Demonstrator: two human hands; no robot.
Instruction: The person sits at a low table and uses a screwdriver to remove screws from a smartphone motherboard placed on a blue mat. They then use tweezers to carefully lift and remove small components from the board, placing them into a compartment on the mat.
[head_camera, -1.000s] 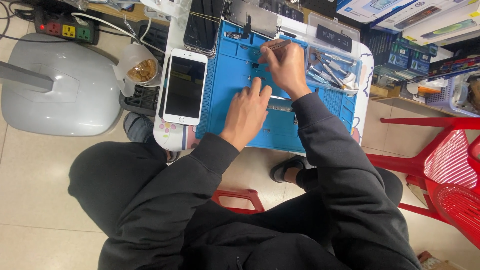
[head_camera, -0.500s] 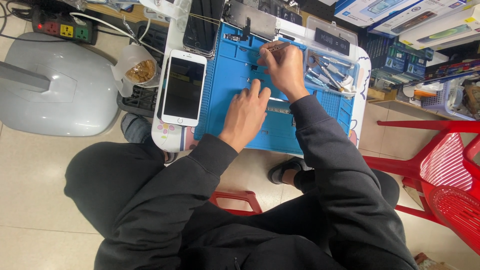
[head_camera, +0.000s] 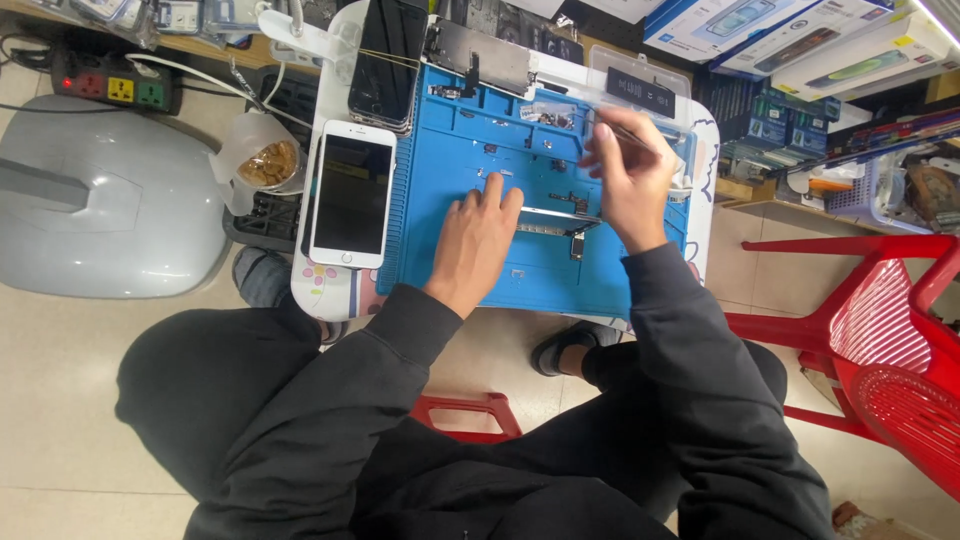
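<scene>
Your left hand (head_camera: 482, 235) lies flat and open on the blue mat (head_camera: 440, 250), pressing down the thin metal part (head_camera: 556, 216) at the mat's middle. Your right hand (head_camera: 628, 175) pinches tweezers (head_camera: 622, 131) near the mat's top right corner. Keep the part still and move slowly. Since a second ago, your right hand lifted up and moved right.

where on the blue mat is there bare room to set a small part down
The blue mat is bare along its left strip, between the white phone and the left hand, and along its near edge below the metal strip. The top is crowded: small parts by the right hand, which holds a thin tool, and a dark phone.
</scene>
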